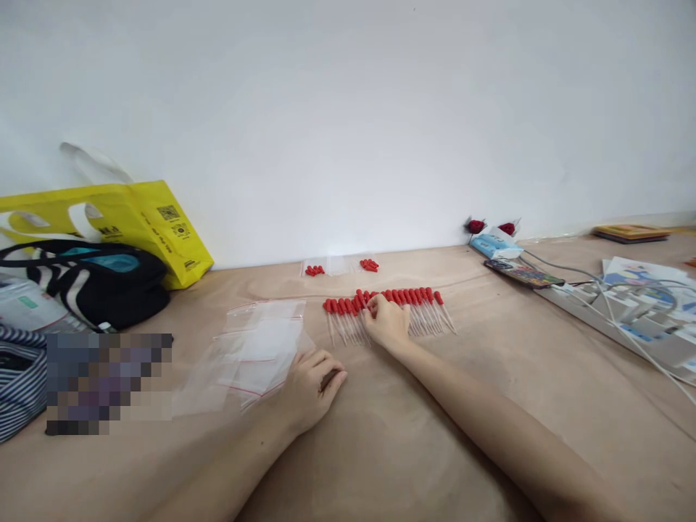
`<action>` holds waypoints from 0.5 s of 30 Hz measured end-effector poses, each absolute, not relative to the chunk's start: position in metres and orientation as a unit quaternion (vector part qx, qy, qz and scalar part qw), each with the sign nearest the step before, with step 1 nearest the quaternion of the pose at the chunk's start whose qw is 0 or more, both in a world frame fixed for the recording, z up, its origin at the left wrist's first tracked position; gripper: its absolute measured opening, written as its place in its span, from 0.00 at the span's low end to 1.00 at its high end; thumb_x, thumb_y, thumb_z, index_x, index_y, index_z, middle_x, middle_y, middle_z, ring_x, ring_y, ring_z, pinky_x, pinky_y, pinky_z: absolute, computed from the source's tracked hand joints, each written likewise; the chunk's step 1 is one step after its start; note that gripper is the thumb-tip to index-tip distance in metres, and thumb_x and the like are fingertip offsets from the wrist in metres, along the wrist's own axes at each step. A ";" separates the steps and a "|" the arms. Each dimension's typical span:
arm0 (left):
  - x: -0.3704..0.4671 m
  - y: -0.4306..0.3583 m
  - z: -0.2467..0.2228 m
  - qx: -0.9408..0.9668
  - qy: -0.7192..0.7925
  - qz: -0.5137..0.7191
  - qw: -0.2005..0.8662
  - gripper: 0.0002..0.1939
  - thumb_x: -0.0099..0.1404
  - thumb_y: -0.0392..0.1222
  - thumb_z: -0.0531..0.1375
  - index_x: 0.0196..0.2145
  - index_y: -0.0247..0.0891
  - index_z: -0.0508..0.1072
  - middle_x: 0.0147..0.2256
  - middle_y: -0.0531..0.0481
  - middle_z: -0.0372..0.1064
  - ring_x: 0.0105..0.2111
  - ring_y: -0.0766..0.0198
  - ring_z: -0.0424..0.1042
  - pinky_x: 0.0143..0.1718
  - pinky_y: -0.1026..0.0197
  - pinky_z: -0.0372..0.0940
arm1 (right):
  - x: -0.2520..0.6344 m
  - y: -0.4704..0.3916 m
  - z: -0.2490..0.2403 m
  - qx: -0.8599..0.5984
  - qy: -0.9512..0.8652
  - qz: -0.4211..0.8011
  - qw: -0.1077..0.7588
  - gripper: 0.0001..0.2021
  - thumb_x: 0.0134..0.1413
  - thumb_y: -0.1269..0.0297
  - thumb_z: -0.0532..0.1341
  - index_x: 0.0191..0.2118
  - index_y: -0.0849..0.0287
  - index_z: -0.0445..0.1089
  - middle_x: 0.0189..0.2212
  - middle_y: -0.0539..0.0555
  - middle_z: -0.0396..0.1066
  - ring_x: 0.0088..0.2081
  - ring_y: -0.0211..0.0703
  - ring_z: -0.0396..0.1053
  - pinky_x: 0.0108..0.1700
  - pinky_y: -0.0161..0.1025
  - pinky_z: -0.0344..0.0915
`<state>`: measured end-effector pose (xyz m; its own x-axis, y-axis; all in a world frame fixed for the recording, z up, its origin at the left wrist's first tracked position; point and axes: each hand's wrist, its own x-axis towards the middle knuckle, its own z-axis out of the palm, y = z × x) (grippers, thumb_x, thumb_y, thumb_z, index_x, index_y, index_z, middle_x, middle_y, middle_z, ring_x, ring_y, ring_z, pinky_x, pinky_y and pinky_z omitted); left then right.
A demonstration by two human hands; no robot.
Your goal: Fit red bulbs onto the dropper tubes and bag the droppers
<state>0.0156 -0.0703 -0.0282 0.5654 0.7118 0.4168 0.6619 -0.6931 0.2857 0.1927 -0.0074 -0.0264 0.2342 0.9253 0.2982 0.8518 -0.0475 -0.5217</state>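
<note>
A row of several thin clear droppers with red bulb tops (421, 297) lies side by side across the middle of the table. My right hand (387, 319) reaches into the row, its fingertips pinched at a red top. My left hand (312, 384) rests on the table below the row, fingers curled with the thumb near them, and nothing can be made out in it. Beside it on the left lie overlapping clear zip bags (261, 341) with red seal lines. Near the wall, more clear bags (340, 265) hold small groups of red tops (369, 265).
A yellow bag (188, 246) and a black bag (130, 283) stand at the left, with striped cloth (22, 377) nearer. On the right are a power strip with cables (625, 319), a phone (525, 273), a blue packet (496, 244) and papers (647, 275).
</note>
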 end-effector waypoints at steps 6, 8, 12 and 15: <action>0.015 -0.071 -0.027 0.885 0.385 0.257 0.049 0.07 0.61 0.38 0.53 0.28 0.38 0.70 0.28 0.50 0.70 0.30 0.61 0.67 0.34 0.57 0.59 | 0.192 -0.016 -0.031 -0.678 -0.653 0.007 0.337 0.07 0.50 0.61 0.55 0.31 0.59 0.67 0.28 0.53 0.72 0.34 0.44 0.66 0.40 0.43 0.47; 0.014 -0.071 -0.027 0.885 0.381 0.261 0.051 0.07 0.60 0.37 0.53 0.28 0.38 0.70 0.28 0.50 0.70 0.31 0.61 0.67 0.35 0.56 0.60 | 0.201 -0.029 -0.032 -0.635 -0.687 0.002 0.353 0.08 0.51 0.61 0.55 0.30 0.59 0.67 0.26 0.52 0.71 0.32 0.43 0.66 0.39 0.42 0.49; 0.012 -0.071 -0.027 0.886 0.370 0.267 0.080 0.07 0.61 0.37 0.53 0.32 0.38 0.71 0.33 0.48 0.70 0.34 0.61 0.68 0.37 0.57 0.63 | 0.233 -0.067 -0.035 -0.472 -0.808 0.024 0.352 0.13 0.57 0.62 0.49 0.33 0.60 0.70 0.31 0.56 0.71 0.35 0.43 0.66 0.38 0.41 0.54; 0.011 -0.068 -0.031 0.887 0.363 0.269 0.098 0.10 0.61 0.37 0.52 0.38 0.38 0.71 0.39 0.45 0.70 0.39 0.61 0.69 0.42 0.57 0.64 | 0.256 -0.092 -0.037 -0.331 -0.903 0.084 0.261 0.18 0.58 0.59 0.48 0.51 0.57 0.63 0.49 0.58 0.65 0.49 0.44 0.61 0.48 0.43 0.55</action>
